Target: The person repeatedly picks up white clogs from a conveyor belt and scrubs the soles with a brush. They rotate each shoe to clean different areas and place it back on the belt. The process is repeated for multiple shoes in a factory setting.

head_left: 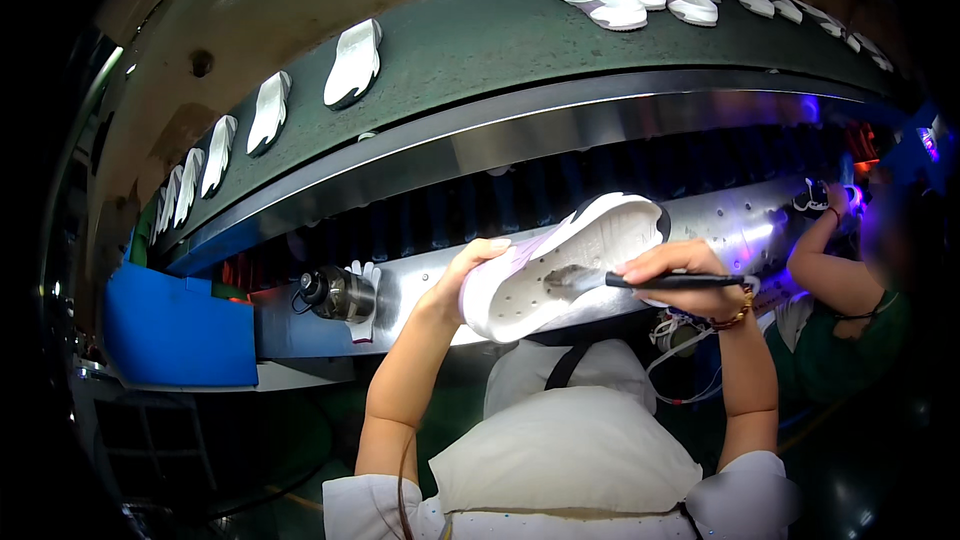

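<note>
A white shoe sole (pixel 510 292) with a lilac side and a dark patch at its far end is held up in front of me, its hollow inner face toward me. My left hand (pixel 468 275) grips the sole by its left edge, fingers partly hidden behind it. In my right hand (pixel 682 272) is a brush (pixel 640 281) with a black handle. The bristles touch the inside of the sole, near several small holes. A beaded bracelet circles my right wrist.
Beyond a metal rail (pixel 500 122), a green conveyor belt (pixel 440 50) carries several white soles (pixel 355 62). A metal shelf (pixel 410 285) bears a dark bottle (pixel 335 293) beside a white glove (pixel 364 325). At left stands a blue panel (pixel 180 325); at right, a co-worker's arm (pixel 835 275) reaches in.
</note>
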Motion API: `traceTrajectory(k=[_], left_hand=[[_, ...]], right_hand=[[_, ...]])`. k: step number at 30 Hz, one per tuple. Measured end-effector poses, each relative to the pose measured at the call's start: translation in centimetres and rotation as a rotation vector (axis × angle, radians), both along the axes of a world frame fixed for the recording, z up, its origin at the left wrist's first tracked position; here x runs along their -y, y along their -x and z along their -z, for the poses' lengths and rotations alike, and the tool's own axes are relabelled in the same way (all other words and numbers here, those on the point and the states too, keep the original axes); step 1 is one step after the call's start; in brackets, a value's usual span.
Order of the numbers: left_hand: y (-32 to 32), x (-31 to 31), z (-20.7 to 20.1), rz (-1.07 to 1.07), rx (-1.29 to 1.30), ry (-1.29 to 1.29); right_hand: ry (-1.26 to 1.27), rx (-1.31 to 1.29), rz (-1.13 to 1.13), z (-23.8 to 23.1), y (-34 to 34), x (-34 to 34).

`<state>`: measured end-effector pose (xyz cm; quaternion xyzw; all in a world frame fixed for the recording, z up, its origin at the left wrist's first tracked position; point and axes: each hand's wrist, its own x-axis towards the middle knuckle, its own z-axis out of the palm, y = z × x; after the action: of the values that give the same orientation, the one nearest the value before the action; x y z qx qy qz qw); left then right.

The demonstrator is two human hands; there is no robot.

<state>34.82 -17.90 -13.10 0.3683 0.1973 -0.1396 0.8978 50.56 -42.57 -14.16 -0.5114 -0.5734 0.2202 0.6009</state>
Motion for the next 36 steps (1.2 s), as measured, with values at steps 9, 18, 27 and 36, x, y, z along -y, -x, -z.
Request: traceTrajectory(k=[9, 18, 27, 36], left_hand=[[0.4, -1.8, 1.1, -0.11, 0.074, 0.111], [-2.9, 0.8, 2.3, -0.2, 0.44, 0.259], [-4.6, 4.8, 2.5, -0.314, 0.364, 0.253], [-4.2, 4.5, 1.5, -0.393, 0.45, 0.238]], right_hand=[[0.009, -0.05, 0.154, 0.7, 0.1, -0.2], [-0.132, -0.025, 0.127, -3.2, 2.3, 0.8], [-0.129, 0.231, 0.426, -0.6, 3.5, -3.9], [0.041, -0.126, 0.306, -2.3, 3.4, -2.3]])
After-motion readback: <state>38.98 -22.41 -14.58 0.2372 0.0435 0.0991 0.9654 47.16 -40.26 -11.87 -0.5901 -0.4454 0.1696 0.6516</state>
